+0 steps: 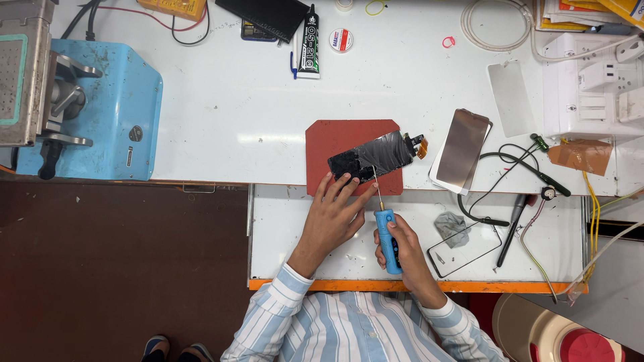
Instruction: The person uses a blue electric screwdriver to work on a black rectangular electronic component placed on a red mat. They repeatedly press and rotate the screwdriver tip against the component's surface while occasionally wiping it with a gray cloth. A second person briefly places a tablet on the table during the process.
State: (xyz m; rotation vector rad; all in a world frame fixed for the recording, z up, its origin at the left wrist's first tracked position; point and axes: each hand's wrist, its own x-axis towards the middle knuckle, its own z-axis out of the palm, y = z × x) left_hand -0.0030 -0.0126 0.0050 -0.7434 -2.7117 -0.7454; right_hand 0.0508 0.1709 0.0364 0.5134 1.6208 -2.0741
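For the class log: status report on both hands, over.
Left hand pressing phone screen on red mat. Right hand gripping blue tool, tip at screen edge. Nothing obstructing.

The scene is brightly and evenly lit from above. A soft white glare is seen on the white table (228, 114), well beyond the fingertips (345, 181) of the left hand (333, 218). Only faint shadows are cast under the fingers. Everything is sharp, and the edges are hardly bent.
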